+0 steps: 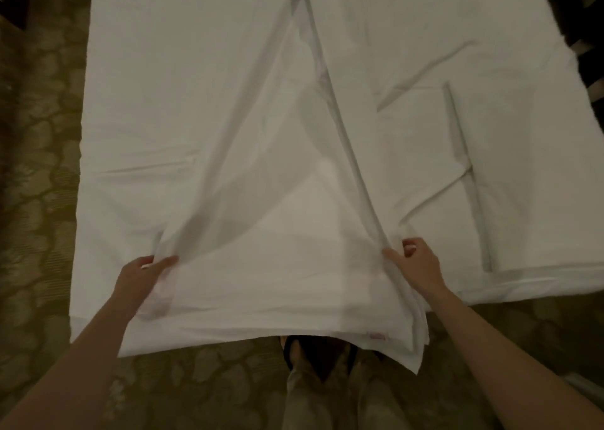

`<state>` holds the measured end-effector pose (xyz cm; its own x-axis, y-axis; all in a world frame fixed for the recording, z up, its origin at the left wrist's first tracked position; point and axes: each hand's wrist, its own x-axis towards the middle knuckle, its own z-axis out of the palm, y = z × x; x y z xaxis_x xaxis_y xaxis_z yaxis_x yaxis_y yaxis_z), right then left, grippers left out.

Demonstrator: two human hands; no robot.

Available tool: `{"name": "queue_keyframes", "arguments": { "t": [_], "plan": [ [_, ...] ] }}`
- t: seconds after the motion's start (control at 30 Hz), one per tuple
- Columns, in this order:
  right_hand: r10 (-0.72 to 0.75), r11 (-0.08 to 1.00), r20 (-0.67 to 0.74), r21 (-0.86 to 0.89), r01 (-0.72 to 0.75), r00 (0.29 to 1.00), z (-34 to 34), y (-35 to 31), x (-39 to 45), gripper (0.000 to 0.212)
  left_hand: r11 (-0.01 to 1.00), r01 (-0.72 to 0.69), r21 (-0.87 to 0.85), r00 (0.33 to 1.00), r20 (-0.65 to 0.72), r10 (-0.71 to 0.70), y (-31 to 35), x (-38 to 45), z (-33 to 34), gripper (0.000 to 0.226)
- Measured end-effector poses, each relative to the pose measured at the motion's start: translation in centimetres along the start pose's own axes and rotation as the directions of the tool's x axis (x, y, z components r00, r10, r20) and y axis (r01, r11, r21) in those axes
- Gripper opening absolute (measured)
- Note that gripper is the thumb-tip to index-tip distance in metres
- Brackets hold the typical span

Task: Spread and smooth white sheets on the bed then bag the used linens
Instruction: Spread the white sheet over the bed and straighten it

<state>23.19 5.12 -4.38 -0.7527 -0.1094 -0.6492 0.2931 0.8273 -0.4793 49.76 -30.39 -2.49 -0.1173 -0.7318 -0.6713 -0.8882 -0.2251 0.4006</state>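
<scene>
I stand at the foot of the bed [147,102], and both of my hands are gripping the near end of a white top sheet [268,259]. My left hand [143,274] pinches it at about eight o'clock from the sheet's middle, thumb over the cloth; my right hand [413,264] has its fingers curled round the folded edge at about four o'clock. Between them the sheet is lifted and taut, rising in a long wedge toward twelve o'clock, and its free hem hangs off the foot of the bed over my sandalled foot [304,351] and the patterned carpet [36,184].

The first risk is that hanging hem: if I step forward or lower my hands, I could tread on it or drag clean linen over the carpet. The second is uneven pull. My right hand holds several layers bunched together, so a tug could open some folds and leave others caught, and the sheet would land crooked, with more overhang at three o'clock than at nine.

To the right, a folded band [464,174] and slanting creases already lie in the bedding. If I lay the top sheet down over them, I judge they would show through and need smoothing twice. The light is dim, so I cannot tell for certain whether that band belongs to this sheet or the one beneath.

No used linens or bag are in view.
</scene>
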Motion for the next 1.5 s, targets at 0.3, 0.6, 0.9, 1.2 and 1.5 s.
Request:
{"name": "queue_keyframes", "arguments": {
  "t": [0.3,0.6,0.9,1.2,1.5],
  "plan": [
    [-0.21,0.957,-0.162,-0.236,0.168,0.964,2.2,-8.3,7.3,0.049,0.896,0.245,-0.371,0.938,0.325,-0.122,8.0,5.5,1.8,0.068],
    [-0.324,0.822,-0.074,-0.515,0.242,0.943,-1.6,-12.0,12.3,0.045,0.738,0.212,-0.641,0.918,0.39,0.075,13.2,6.8,2.1,0.029],
    [-0.077,0.983,-0.079,-0.174,0.062,0.994,-3.2,-11.9,13.6,0.055,0.915,-0.001,-0.403,1.0,-0.012,-0.004,11.8,5.9,2.0,0.037],
    [-0.261,0.952,-0.353,0.057,0.299,0.898,-6.6,-13.8,15.2,0.037,0.899,-0.198,-0.39,0.979,-0.117,0.166,14.1,2.3,-1.0,0.036],
    [0.077,0.884,0.085,0.456,-0.107,0.993,-5.9,-5.0,12.6,0.073,0.931,0.194,-0.308,0.974,0.175,-0.145,5.2,2.2,4.4,0.058]
  ]
}}
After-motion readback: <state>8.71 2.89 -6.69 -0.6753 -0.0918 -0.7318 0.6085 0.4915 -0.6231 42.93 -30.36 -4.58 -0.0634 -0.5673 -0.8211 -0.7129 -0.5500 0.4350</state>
